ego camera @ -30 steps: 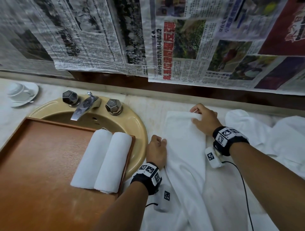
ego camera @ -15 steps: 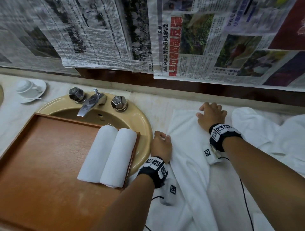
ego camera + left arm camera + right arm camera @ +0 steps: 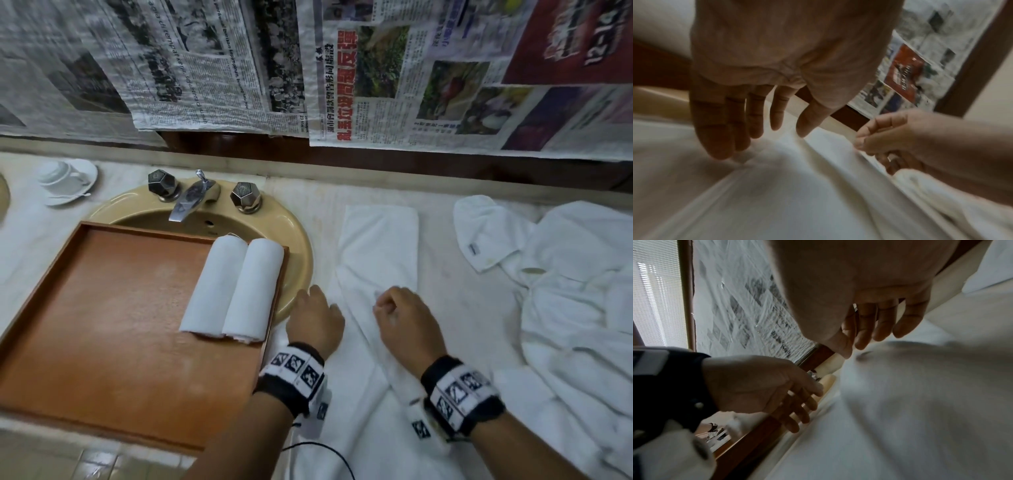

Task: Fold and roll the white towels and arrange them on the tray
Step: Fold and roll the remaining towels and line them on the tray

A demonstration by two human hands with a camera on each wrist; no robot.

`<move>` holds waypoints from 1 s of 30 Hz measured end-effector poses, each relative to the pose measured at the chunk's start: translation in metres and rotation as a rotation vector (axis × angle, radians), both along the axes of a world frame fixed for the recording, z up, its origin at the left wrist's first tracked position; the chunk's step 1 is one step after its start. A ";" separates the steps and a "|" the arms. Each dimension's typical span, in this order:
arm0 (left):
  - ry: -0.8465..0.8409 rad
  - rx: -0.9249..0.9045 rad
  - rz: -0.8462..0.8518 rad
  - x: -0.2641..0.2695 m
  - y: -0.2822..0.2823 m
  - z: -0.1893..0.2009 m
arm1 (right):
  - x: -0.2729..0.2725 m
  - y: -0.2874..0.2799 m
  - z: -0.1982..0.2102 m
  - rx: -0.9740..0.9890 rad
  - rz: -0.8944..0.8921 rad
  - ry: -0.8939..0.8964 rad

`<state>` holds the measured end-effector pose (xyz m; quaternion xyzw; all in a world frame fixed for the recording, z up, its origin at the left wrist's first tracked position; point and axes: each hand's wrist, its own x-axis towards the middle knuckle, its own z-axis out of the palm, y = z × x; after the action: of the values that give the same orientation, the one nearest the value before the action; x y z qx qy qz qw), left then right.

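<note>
A long white towel (image 3: 376,246), folded into a narrow strip, lies flat on the counter right of the sink. My left hand (image 3: 313,310) hovers at its left edge with fingers straight (image 3: 748,121). Over the strip's middle is my right hand (image 3: 399,313), its fingers loosely bent with the tips just above the cloth (image 3: 869,331) and nothing visibly pinched. Two rolled white towels (image 3: 212,284) (image 3: 253,291) lie side by side at the right end of the wooden tray (image 3: 102,308). The towel's near end runs under my wrists.
The tray rests across the beige sink (image 3: 298,246), below the faucet (image 3: 186,202). A heap of loose white towels (image 3: 565,291) fills the counter on the right. A cup on a saucer (image 3: 65,178) stands far left. Newspaper (image 3: 376,85) covers the wall behind.
My right hand has left the towel's far corner and drawn back toward me to mid-strip. The left hand has also slid nearer along the left edge.
</note>
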<state>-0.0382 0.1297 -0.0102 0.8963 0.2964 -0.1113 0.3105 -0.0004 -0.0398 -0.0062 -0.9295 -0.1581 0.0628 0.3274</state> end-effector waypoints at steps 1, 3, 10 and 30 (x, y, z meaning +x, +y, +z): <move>0.049 0.059 -0.044 -0.013 -0.005 -0.003 | -0.016 -0.002 -0.002 -0.006 0.004 0.014; 0.101 0.167 -0.085 -0.028 -0.014 -0.008 | -0.042 -0.006 -0.003 -0.065 0.012 0.046; 0.007 0.225 -0.073 -0.025 -0.017 -0.013 | -0.067 -0.013 -0.005 -0.314 0.025 0.124; -0.072 -0.523 0.196 -0.010 0.015 -0.006 | -0.063 0.028 0.043 0.465 -0.064 0.784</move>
<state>-0.0480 0.1446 -0.0164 0.7561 0.3319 -0.1215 0.5508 -0.0630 -0.0116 0.0367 -0.7417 -0.0032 0.3626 0.5643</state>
